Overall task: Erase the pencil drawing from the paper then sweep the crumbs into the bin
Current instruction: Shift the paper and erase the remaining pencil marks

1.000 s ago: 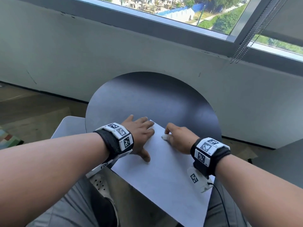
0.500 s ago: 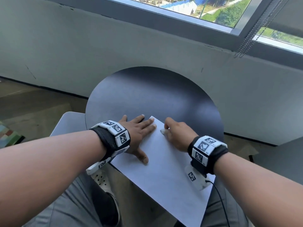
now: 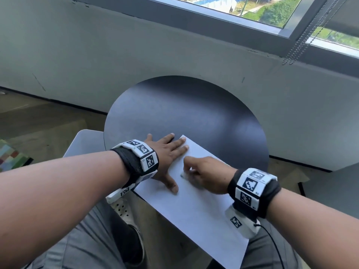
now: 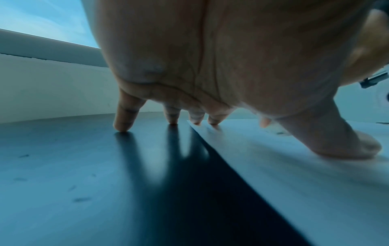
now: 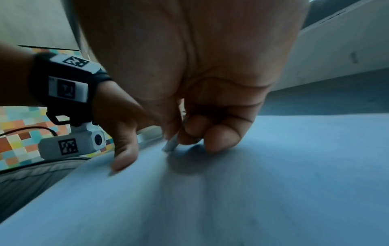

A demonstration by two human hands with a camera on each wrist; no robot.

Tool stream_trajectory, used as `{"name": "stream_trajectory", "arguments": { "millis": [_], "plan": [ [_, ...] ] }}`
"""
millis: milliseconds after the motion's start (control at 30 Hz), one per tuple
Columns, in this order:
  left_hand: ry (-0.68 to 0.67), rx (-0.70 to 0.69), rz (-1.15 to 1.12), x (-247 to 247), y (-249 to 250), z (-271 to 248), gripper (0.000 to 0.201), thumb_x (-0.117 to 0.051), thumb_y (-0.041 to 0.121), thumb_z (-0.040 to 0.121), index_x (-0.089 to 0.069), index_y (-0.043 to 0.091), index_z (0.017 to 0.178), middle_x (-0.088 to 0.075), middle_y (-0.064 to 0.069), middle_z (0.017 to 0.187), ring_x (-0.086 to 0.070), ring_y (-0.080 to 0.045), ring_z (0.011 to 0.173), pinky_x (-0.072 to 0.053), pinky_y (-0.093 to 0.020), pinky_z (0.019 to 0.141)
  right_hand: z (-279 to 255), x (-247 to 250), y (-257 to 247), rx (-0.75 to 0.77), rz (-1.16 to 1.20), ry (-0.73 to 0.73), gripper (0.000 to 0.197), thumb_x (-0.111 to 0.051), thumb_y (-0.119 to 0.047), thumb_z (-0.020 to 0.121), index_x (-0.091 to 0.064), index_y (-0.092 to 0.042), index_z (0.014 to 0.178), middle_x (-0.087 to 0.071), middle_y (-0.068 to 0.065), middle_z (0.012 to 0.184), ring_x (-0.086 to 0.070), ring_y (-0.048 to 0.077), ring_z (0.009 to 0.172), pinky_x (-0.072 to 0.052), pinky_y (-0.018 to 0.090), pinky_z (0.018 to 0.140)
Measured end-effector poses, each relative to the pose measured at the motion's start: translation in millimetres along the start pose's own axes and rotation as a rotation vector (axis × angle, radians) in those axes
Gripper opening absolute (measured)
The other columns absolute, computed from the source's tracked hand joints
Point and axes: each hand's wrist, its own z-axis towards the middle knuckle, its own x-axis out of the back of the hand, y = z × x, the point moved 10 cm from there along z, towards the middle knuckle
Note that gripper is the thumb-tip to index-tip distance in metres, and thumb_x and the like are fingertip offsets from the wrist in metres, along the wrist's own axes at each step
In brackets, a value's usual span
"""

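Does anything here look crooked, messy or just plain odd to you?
Only the paper stands out: it lies at a slant on the round table, and its near end juts out past the table's edge, over the person's lap. The left hand presses it flat while the right hand pinches an eraser against it.

The paper (image 3: 196, 206) lies on the near part of the round table (image 3: 184, 113), its near end overhanging the person's lap. The left hand (image 3: 167, 158) rests across its left edge, the right hand (image 3: 206, 175) on its middle with an eraser (image 5: 171, 144). Behind the table stands the wall (image 3: 136, 55), under the window (image 3: 252, 8).
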Motion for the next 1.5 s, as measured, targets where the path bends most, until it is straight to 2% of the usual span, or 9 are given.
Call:
{"name": "stream_trajectory", "arguments": {
  "millis": [200,367,533,700,900,1100,1267,1400,1500],
  "plan": [
    [0.003,0.007,0.0,-1.6,-2.7,1.6,0.138,-0.055,0.096,0.052,0.015,0.036,0.154,0.022,0.017,0.162,0.018,-0.024,0.151,-0.018,-0.071,0.109,24.2,42.5,38.5,-0.234,0.049,0.282,0.018,-0.047,-0.035,0.098,-0.047,-0.019,0.107,-0.064,0.014,0.101,-0.059,0.035,0.086,-0.051,0.04,0.077],
    [0.01,-0.008,-0.024,-1.8,-2.6,2.7,0.138,-0.056,0.095,0.052,0.015,0.037,0.154,0.025,0.018,0.161,0.018,-0.024,0.151,-0.014,-0.071,0.111,13.5,-3.1,-7.0,0.009,-0.025,-0.018,0.017,-0.052,-0.032,0.097,-0.053,-0.02,0.109,-0.065,0.008,0.098,-0.06,0.029,0.089,-0.048,0.035,0.075],
    [0.025,-0.001,-0.002,-2.5,-4.6,3.3,0.138,-0.052,0.098,0.051,0.015,0.036,0.154,0.022,0.017,0.162,0.016,-0.024,0.151,-0.013,-0.07,0.111,25.5,43.4,43.0,-0.272,0.071,0.276,0.02,-0.049,-0.036,0.098,-0.048,-0.017,0.103,-0.063,0.012,0.097,-0.059,0.033,0.084,-0.051,0.039,0.075],
    [0.017,-0.01,-0.019,-1.7,-2.5,3.8,0.138,-0.053,0.097,0.051,0.016,0.035,0.154,0.026,0.017,0.161,0.018,-0.025,0.151,-0.012,-0.071,0.112,6.5,-5.7,-15.8,0.059,-0.049,-0.017,0.018,-0.051,-0.033,0.097,-0.053,-0.017,0.105,-0.057,0.001,0.081,-0.05,0.026,0.076,-0.044,0.033,0.069],
    [0.006,0.002,-0.018,-0.9,-4.0,3.6,0.138,-0.054,0.097,0.052,0.017,0.036,0.154,0.024,0.017,0.162,0.017,-0.024,0.151,-0.014,-0.07,0.111,21.4,35.8,40.8,-0.246,0.038,0.294,0.022,-0.046,-0.041,0.099,-0.045,-0.019,0.103,-0.063,0.013,0.094,-0.059,0.034,0.081,-0.051,0.04,0.073],
    [-0.004,-0.005,0.003,2.1,-1.4,3.8,0.138,-0.055,0.096,0.052,0.016,0.036,0.154,0.026,0.019,0.16,0.014,-0.025,0.151,-0.019,-0.069,0.109,1.2,-5.1,-11.8,0.056,-0.064,-0.059,0.016,-0.052,-0.032,0.096,-0.054,-0.019,0.103,-0.056,-0.004,0.079,-0.049,0.022,0.077,-0.039,0.03,0.068],
    [-0.008,0.003,-0.011,-0.3,-4.5,4.7,0.137,-0.055,0.096,0.052,0.017,0.039,0.153,0.024,0.02,0.161,0.015,-0.025,0.151,-0.016,-0.07,0.11,20.2,41.4,42.3,-0.261,0.039,0.281,0.021,-0.051,-0.04,0.097,-0.049,-0.019,0.103,-0.063,0.009,0.095,-0.058,0.032,0.083,-0.05,0.037,0.073],
    [-0.004,-0.008,-0.019,0.3,-3.1,4.1,0.137,-0.056,0.095,0.052,0.016,0.037,0.154,0.026,0.02,0.16,0.015,-0.025,0.151,-0.015,-0.071,0.11,13.9,-4.3,-13.1,0.02,-0.071,0.073,0.022,-0.049,-0.035,0.097,-0.05,-0.019,0.112,-0.064,0.013,0.098,-0.056,0.032,0.085,-0.048,0.038,0.075],
    [0.0,0.0,-0.027,0.0,-3.8,4.5,0.138,-0.055,0.096,0.052,0.017,0.037,0.154,0.025,0.019,0.16,0.015,-0.024,0.151,-0.015,-0.072,0.109,21.7,10.4,6.4,-0.064,0.003,0.107,0.02,-0.055,-0.04,0.094,-0.054,-0.024,0.105,-0.064,0.006,0.096,-0.057,0.025,0.084,-0.047,0.034,0.075]
  ]
}}
